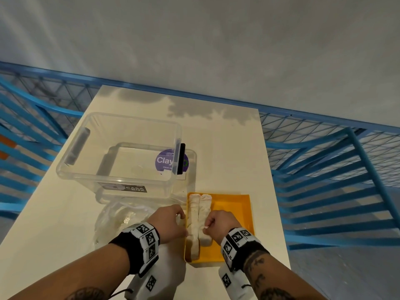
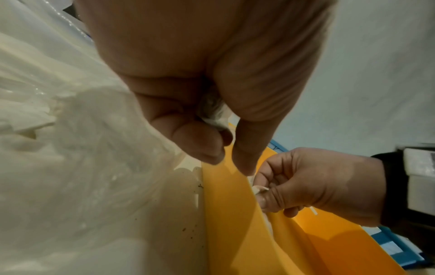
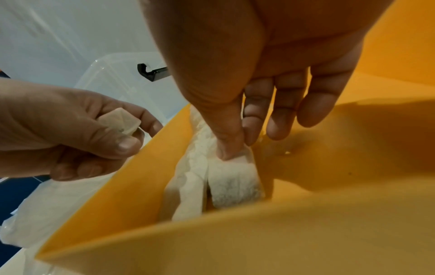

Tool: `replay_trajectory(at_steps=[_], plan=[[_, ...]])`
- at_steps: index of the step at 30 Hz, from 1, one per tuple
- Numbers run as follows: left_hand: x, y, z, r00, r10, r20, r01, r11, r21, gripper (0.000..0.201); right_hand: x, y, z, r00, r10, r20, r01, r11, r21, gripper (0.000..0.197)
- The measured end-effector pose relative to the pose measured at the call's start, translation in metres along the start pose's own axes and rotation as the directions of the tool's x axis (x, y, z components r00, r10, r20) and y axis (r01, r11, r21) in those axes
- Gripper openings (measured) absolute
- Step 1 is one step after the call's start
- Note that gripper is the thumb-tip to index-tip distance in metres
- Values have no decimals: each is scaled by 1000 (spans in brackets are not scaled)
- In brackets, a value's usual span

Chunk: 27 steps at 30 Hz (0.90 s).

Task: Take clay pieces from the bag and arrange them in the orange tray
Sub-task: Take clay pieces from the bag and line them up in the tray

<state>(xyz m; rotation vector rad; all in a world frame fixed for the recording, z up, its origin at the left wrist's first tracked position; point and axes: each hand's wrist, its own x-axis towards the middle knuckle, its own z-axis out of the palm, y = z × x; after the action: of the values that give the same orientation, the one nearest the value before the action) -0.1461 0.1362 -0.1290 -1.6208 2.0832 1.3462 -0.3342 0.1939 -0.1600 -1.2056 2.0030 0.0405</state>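
Clay fills the left side of the orange tray point(image 1: 236, 204): two long white pieces lie side by side, touching, the left piece point(image 1: 193, 224) against the tray's left wall and the right piece point(image 1: 204, 217) just beside it. The right hand point(image 1: 220, 224) is over the tray, its thumb and forefinger pinching the right piece near the nearer end while the other fingers point(image 3: 322, 104) hang loosely above the tray floor. The left hand point(image 1: 167, 221) sits just outside the left wall, fingers curled round a small clay lump point(image 3: 120, 121). Left of that hand lies the clear bag point(image 1: 121, 217), crumpled on the table point(image 1: 227, 148), with pale clay showing through the plastic. Beyond both hands stands a clear box point(image 1: 116, 152), nothing visible inside it; its near wall reads "CASA BOX". A purple round sticker point(image 1: 166, 160) seen through it reads "Clay", with smaller print too fine to read.
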Motion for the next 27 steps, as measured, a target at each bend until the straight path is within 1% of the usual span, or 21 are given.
replay_trajectory(at_steps=[4, 6, 8, 10, 11, 12, 14, 16, 17, 20, 22, 24, 25, 26, 27], plan=[[-1, 0, 1, 1000, 10, -6, -10, 1000, 6, 39, -3, 1, 2, 1000, 24, 1, -24, 1000, 4, 18], [-2, 1, -1, 1000, 15, -21, -15, 1000, -17, 34, -5, 2, -1, 999, 29, -12, -29, 999, 31, 21], [-4, 3, -4, 999, 27, -34, -30, 996, -79, 24, -9, 3, -5, 999, 8, -50, -6, 999, 43, 22], [-8, 7, -7, 999, 49, -14, -51, 977, -207, 16, -16, 3, -11, 992, -40, -123, 51, 994, 91, 16], [-10, 9, -8, 999, 51, 11, -45, 948, -315, 15, -20, 3, -14, 985, -74, -157, 96, 985, 141, 12], [-12, 12, -9, 998, 48, 42, -25, 902, -432, 16, -25, 1, -16, 978, -107, -181, 142, 971, 194, 10], [-18, 20, -10, 993, 57, 105, 22, 778, -628, 20, -39, -4, -19, 963, -175, -205, 230, 930, 286, 9], [-23, 30, -9, 985, 96, 143, 42, 667, -744, 23, -51, -9, -21, 952, -223, -208, 286, 889, 358, 12], [-25, 35, -8, 982, 115, 148, 43, 633, -773, 25, -55, -12, -22, 949, -238, -207, 302, 874, 380, 14], [-29, 49, -5, 977, 157, 143, 30, 564, -825, 34, -68, -15, -31, 935, -257, -246, 338, 858, 388, 16], [-32, 56, -2, 974, 173, 148, 38, 515, -856, 36, -75, -16, -39, 916, -263, -304, 378, 821, 428, 9], [-34, 60, 0, 965, 197, 172, 57, 481, -875, 42, -79, -15, -42, 900, -265, -346, 412, 776, 478, 19], [-36, 61, 0, 959, 216, 185, 60, 484, -873, 40, -80, -13, -42, 894, -261, -364, 419, 773, 476, 22], [-37, 61, 0, 951, 240, 194, 46, 513, -857, 35, -81, -12, -43, 892, -254, -375, 419, 777, 469, 21], [-37, 61, 0, 947, 261, 189, 8, 567, -824, 30, -79, -9, -43, 894, -241, -378, 410, 782, 470, 18]])
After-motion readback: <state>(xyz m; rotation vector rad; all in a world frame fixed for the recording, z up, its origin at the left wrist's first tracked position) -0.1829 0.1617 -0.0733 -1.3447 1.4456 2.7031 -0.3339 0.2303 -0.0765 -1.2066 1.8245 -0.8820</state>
